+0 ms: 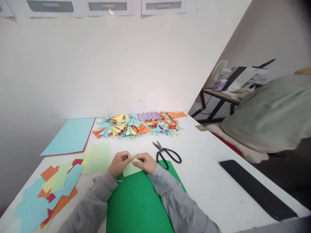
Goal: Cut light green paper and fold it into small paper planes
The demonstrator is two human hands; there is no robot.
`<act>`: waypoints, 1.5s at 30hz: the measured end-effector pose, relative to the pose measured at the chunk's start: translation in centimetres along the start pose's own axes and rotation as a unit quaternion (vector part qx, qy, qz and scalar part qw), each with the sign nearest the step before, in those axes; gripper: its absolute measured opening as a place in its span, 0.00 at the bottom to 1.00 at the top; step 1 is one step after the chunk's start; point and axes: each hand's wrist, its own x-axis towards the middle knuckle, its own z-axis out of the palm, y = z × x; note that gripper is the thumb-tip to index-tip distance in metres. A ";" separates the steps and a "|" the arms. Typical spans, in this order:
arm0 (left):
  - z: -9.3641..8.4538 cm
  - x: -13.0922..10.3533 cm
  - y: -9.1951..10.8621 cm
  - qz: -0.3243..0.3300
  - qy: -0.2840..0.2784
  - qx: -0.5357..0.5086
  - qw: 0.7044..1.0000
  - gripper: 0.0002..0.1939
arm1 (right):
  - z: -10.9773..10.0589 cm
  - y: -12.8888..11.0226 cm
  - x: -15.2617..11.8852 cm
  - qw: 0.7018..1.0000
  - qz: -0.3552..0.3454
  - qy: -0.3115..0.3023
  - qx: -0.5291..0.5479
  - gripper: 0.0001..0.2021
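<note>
A small pale green sheet of paper (131, 169) is held between both hands, over a green board (138, 204). My left hand (120, 163) pinches its left side, thumb on top. On the other side, my right hand (147, 162) grips the upper right part, with its thumb pressed on the paper. The fingertips of the two hands are close together at the top edge, where the paper seems folded. Black-handled scissors (167, 155) lie to the right of my right hand, blades partly apart. A stack of light green paper squares (97, 158) rests left of my left hand.
Folded paper planes (130, 126) in several colours pile along the wall, beside a pleated purple paper (149, 116) and orange sheets (177, 115). Coloured scraps (48, 194) and large blue sheets (69, 136) lie left. A black bar (257, 189) lies right; another person (269, 110) is beyond.
</note>
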 end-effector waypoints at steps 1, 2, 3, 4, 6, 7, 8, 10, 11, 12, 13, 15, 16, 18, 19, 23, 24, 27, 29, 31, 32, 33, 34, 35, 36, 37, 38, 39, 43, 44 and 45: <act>0.0 0.0 0.0 0.009 0.001 0.010 1.000 0.15 | 0.0 0.0 0.0 1.000 -0.007 -0.002 -0.014 0.15; 0.1 0.1 -0.1 0.018 0.003 0.016 1.000 0.16 | 0.0 0.0 0.0 1.000 -0.014 -0.005 -0.025 0.15; 0.1 0.1 -0.1 0.027 0.005 0.018 0.999 0.16 | 0.0 0.0 0.0 0.999 -0.019 -0.008 -0.031 0.15; 0.1 0.2 -0.2 0.033 0.004 0.020 0.999 0.16 | 0.0 0.0 0.0 0.999 -0.020 -0.016 -0.033 0.15; 0.2 0.2 -0.2 0.040 0.001 0.019 0.999 0.16 | -0.2 0.0 0.0 0.999 -0.017 -0.028 -0.027 0.16; 0.3 0.2 -0.1 0.038 -0.006 0.018 0.999 0.16 | -0.2 0.1 0.1 0.999 -0.013 -0.037 -0.023 0.17; 0.3 0.2 -0.1 0.034 -0.012 0.017 0.999 0.16 | -0.2 0.1 0.1 0.999 -0.013 -0.037 -0.022 0.17; 0.4 0.2 0.1 0.026 -0.021 0.018 0.999 0.16 | -0.2 0.1 0.0 0.999 -0.018 -0.028 -0.028 0.17; 0.4 0.2 0.2 0.025 -0.026 0.022 0.999 0.16 | -0.1 0.1 0.0 0.999 -0.022 -0.022 -0.030 0.16; 0.5 0.2 0.2 0.026 -0.033 0.032 0.999 0.15 | -0.1 0.1 -0.1 0.999 -0.025 -0.018 -0.031 0.16; 0.4 0.2 0.3 0.027 -0.043 0.046 0.998 0.15 | -0.1 0.1 -0.1 0.999 -0.028 -0.017 -0.030 0.16; 0.4 0.2 0.2 0.030 -0.064 0.079 0.994 0.15 | -0.1 0.2 -0.2 0.999 -0.030 -0.022 -0.024 0.15; 0.3 0.2 0.2 0.031 -0.076 0.092 0.992 0.15 | -0.1 0.2 -0.2 0.999 -0.028 -0.024 -0.020 0.15; 0.2 0.2 0.1 0.035 -0.101 0.103 0.989 0.16 | -0.1 0.3 -0.2 0.999 -0.021 -0.028 -0.006 0.15; 0.1 0.2 0.0 0.040 -0.109 0.103 0.988 0.16 | -0.2 0.3 -0.1 0.999 -0.014 -0.032 0.005 0.15; 0.3 0.3 0.3 0.057 -0.105 0.089 0.989 0.17 | -0.3 0.2 0.2 0.997 0.016 -0.053 0.058 0.13; 0.3 0.2 0.4 0.057 -0.096 0.082 0.990 0.18 | -0.4 0.2 0.3 0.996 0.019 -0.051 0.065 0.13; 0.4 0.1 0.8 0.039 -0.050 0.049 0.997 0.19 | -0.3 0.0 0.4 0.998 0.023 -0.016 0.059 0.14; 0.3 0.0 1.0 0.015 -0.009 0.015 1.000 0.19 | -0.3 -0.1 0.4 0.997 0.042 0.017 0.061 0.15; 0.2 0.0 1.1 -0.009 0.011 -0.016 1.000 0.19 | -0.2 -0.1 0.3 0.994 0.062 0.041 0.077 0.16; 0.1 0.0 1.2 -0.016 0.013 -0.025 0.999 0.18 | -0.2 0.0 0.3 0.993 0.066 0.049 0.087 0.17; 0.1 0.0 1.2 -0.019 0.011 -0.029 0.999 0.17 | -0.2 0.0 0.2 0.992 0.066 0.052 0.094 0.17; 0.1 0.0 1.1 -0.017 0.004 -0.025 1.000 0.16 | -0.2 -0.1 0.2 0.991 0.065 0.053 0.100 0.17; 0.1 0.0 1.1 -0.010 -0.003 -0.015 1.000 0.15 | -0.2 -0.1 0.1 0.991 0.064 0.052 0.105 0.17; 0.1 0.1 1.0 0.002 -0.008 -0.002 1.000 0.14 | -0.2 -0.1 0.1 0.991 0.062 0.051 0.107 0.17; 0.2 0.1 1.0 0.016 -0.010 0.013 1.000 0.13 | -0.2 -0.2 0.0 0.991 0.061 0.048 0.106 0.17; 0.2 0.1 0.9 0.028 -0.010 0.025 0.999 0.13 | -0.2 -0.2 0.0 0.992 0.060 0.048 0.104 0.17; 0.2 0.1 0.8 0.037 -0.006 0.033 0.999 0.12 | -0.2 -0.3 0.0 0.992 0.058 0.049 0.098 0.17; 0.2 0.1 0.3 0.035 0.017 0.033 0.999 0.11 | -0.3 -0.3 -0.1 0.995 0.046 0.043 0.080 0.17; 0.2 0.1 0.3 0.032 0.019 0.031 0.999 0.11 | -0.3 -0.3 -0.1 0.995 0.045 0.043 0.080 0.17; 0.2 0.1 0.3 0.030 0.022 0.029 0.999 0.11 | -0.2 -0.2 0.0 0.995 0.046 0.043 0.083 0.18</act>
